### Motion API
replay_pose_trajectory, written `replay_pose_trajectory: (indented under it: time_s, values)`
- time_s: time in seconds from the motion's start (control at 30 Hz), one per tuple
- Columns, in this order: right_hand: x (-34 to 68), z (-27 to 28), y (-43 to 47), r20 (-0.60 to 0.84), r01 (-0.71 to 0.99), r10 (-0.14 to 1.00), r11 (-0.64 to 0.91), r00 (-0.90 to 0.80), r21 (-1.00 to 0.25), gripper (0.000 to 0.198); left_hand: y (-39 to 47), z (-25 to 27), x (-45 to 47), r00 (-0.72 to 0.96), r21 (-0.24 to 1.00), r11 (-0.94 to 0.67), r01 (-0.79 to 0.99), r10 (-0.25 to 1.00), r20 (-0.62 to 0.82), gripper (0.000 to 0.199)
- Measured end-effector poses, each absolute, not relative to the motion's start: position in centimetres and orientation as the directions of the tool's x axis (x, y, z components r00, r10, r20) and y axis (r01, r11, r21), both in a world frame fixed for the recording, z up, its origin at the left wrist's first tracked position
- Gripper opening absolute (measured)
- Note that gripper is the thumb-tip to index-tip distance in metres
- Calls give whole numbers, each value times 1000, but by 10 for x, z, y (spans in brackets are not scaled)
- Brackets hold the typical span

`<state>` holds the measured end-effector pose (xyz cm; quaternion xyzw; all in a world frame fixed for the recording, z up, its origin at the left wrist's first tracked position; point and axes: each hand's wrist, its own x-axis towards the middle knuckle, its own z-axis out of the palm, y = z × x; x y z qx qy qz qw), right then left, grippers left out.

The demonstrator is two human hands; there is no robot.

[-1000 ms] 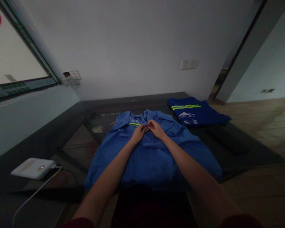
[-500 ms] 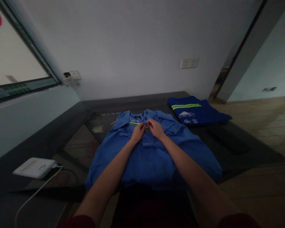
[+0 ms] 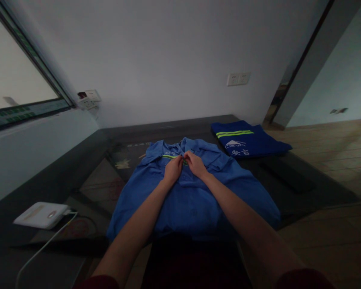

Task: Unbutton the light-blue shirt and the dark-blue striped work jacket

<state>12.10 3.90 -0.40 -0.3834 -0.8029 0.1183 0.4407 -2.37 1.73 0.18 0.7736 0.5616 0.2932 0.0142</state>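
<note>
A blue work shirt (image 3: 183,204) with a collar and a yellow-green stripe lies spread over the dark table, its collar toward the wall. My left hand (image 3: 173,166) and my right hand (image 3: 195,163) meet at the front opening, just below the collar. Both sets of fingers are closed in a pinch on the shirt's front edges, the tips almost touching. Whether a button lies between the fingertips is too small and dim to make out.
A folded dark blue garment (image 3: 249,140) with yellow-green stripes and white lettering lies at the back right. In front of it is a flat black object (image 3: 287,174). A white power bank (image 3: 42,214) with a cable (image 3: 46,245) rests on the table (image 3: 93,144) at left.
My fingertips have come closer together at the shirt front, with the left hand turned slightly. The whole view has shifted a little.
</note>
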Motion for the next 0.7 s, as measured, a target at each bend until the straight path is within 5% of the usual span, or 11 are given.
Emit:
replay_pose_trajectory:
  time_s: [0.33,0.7]
  values:
    - [111,-10,34,596,641,766,587,-242,-495,19,15,3,-20,284,151,-379,913,855,434,23]
    - [115,-12,41,634,538,732,650,-250,-537,31,18,2,-22,351,88,-437,895,811,467,23]
